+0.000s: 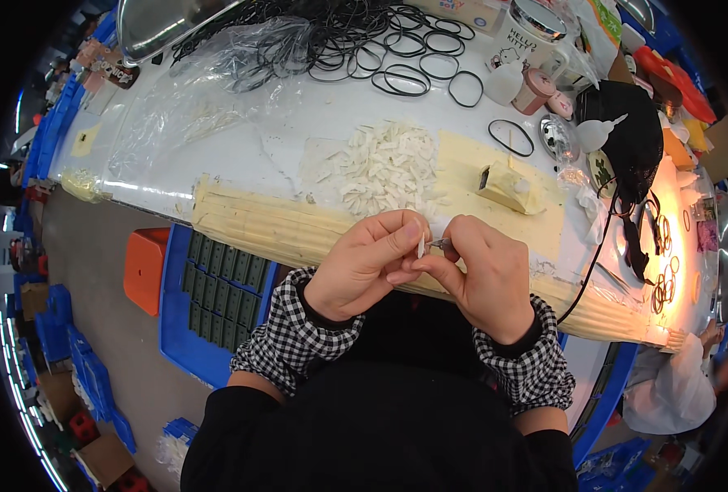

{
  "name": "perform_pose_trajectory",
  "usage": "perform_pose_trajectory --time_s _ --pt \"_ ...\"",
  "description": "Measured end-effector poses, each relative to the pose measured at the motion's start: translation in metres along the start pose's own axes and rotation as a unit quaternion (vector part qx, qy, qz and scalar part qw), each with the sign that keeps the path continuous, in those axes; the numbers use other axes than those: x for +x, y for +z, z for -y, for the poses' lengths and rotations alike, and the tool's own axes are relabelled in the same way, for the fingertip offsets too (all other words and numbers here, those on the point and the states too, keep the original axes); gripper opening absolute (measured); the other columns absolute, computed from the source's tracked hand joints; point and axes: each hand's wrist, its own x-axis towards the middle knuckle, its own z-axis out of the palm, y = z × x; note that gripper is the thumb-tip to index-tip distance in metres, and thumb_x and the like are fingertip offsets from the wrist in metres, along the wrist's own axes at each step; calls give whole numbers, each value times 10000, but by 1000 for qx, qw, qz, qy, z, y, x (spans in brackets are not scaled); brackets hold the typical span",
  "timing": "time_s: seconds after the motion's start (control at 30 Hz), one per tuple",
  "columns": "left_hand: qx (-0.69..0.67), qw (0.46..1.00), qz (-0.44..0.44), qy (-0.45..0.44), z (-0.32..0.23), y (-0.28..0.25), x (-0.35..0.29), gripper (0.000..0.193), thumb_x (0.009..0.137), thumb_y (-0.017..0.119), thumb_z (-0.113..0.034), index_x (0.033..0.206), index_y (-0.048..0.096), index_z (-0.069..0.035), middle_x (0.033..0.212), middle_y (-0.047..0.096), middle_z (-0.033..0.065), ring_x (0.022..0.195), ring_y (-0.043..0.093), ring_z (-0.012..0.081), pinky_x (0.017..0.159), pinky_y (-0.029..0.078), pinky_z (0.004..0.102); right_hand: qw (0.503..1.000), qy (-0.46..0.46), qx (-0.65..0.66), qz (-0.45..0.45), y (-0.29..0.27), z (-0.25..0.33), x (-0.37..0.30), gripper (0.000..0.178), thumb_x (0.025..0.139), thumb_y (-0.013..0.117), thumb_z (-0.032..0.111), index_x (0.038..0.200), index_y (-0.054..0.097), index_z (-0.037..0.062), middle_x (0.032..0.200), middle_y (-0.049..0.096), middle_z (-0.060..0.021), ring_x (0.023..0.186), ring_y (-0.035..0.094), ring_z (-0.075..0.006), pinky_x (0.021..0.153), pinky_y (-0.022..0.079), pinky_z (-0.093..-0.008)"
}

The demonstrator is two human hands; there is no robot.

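Note:
Close together over the table's padded front edge, my two hands meet. My left hand (374,261) pinches a small white strip (420,244) upright between thumb and fingers. A small dark metal piece (441,243) pokes out from the closed fingers of my right hand (492,275), its tip close to the strip; the rest is hidden in the grip, so its kind cannot be told. Just beyond my hands lies a loose pile of short off-white strips (389,168). To its right, a yellowish taped block (511,187) rests on a tan sheet (462,156).
Black rubber rings (401,79) and clear plastic film (192,115) cover the far table. A cup (528,37), squeeze bottles and a black bag (622,135) crowd the right. Below the left edge are a blue crate (175,328) of dark green pieces and an orange stool (144,271).

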Motion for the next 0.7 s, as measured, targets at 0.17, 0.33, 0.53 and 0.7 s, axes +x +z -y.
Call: perform_pose_trajectory --time_s 0.17,0.33,0.53,0.7 --pt "18 1000 0 -3 0 -1 0 222 999 477 -238 955 507 -23 841 499 12 641 416 24 507 327 145 1000 4 17 7 2 -1 -1 389 809 661 439 764 504 86 637 528 -43 537 558 -225 455 415 -323" --pt "7 1000 8 9 2 -1 0 209 994 485 -225 946 500 -23 878 490 24 639 403 27 515 339 150 1000 5 25 3 4 -1 -2 380 811 657 436 775 514 85 635 526 -44 537 557 -228 453 413 -327" --pt "-9 999 35 12 4 -2 1 189 987 500 -208 923 492 -31 880 481 30 643 388 32 521 343 149 1000 3 24 6 2 -1 -3 357 805 653 433 780 537 96 627 514 -35 532 544 -222 451 405 -326" --pt "-1 999 47 9 2 -5 1 181 979 517 -202 915 490 -34 877 478 25 656 393 33 525 343 143 999 3 38 10 3 -1 -2 335 810 651 422 786 550 103 621 503 -30 528 530 -220 455 400 -326"
